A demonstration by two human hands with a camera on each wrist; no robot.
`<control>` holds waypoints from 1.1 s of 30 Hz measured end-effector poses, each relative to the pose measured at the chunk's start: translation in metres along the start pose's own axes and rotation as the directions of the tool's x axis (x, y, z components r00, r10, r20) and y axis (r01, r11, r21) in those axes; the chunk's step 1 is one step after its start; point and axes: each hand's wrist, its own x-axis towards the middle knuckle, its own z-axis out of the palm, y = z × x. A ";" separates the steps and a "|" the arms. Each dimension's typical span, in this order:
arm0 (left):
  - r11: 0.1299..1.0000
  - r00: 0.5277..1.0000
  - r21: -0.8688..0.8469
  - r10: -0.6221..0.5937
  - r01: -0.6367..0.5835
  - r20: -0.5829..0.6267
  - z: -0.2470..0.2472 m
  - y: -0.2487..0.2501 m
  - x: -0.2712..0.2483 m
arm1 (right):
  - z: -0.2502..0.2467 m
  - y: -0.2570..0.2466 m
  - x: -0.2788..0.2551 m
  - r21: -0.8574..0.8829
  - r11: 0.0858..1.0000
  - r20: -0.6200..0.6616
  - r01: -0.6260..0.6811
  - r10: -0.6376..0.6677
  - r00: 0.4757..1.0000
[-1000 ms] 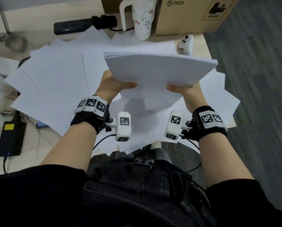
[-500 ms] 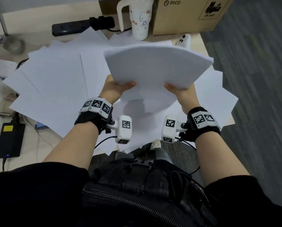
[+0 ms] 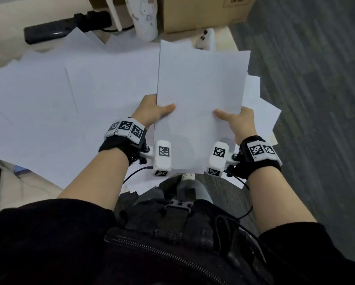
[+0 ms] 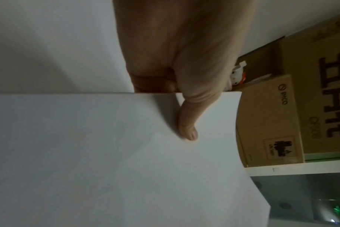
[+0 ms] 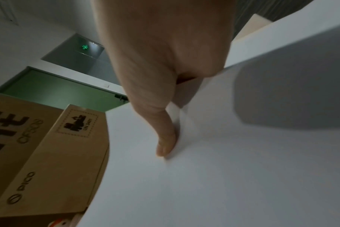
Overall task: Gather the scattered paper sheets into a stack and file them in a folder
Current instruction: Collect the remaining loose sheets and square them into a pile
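Evidently a stack of paper (image 3: 201, 103) is gripped at both side edges, left hand (image 3: 152, 112) and right hand (image 3: 241, 124) clamped thumbs-on-top, held above the surface's (image 3: 226, 38) right edge, probably for squaring.

The left hand (image 3: 154, 111) and the right hand (image 3: 239, 122) grip the gathered stack of sheets (image 3: 201, 95) at its side edges, thumbs laid on the top sheet. The stack is held above loose sheets (image 3: 69, 103) spread across the desk (image 3: 5, 15). Behind them stand a white cup (image 3: 144, 17), a black power strip (image 3: 63, 27) and a cardboard box (image 3: 203, 11).
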 end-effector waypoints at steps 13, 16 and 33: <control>0.943 0.943 0.077 -0.329 0.325 0.049 0.057 -0.028 0.044 | -0.040 0.031 0.067 -0.218 0.966 -0.096 -0.140 0.121 0.988; 0.931 0.934 0.095 -0.356 0.353 0.026 0.063 -0.030 0.049 | -0.044 0.033 0.075 -0.254 0.953 -0.117 -0.164 0.138 0.984; 0.927 0.927 -0.087 -0.371 0.366 -0.057 0.015 -0.029 0.026 | 0.006 0.013 0.043 -0.250 0.967 -0.321 -0.042 -0.042 0.946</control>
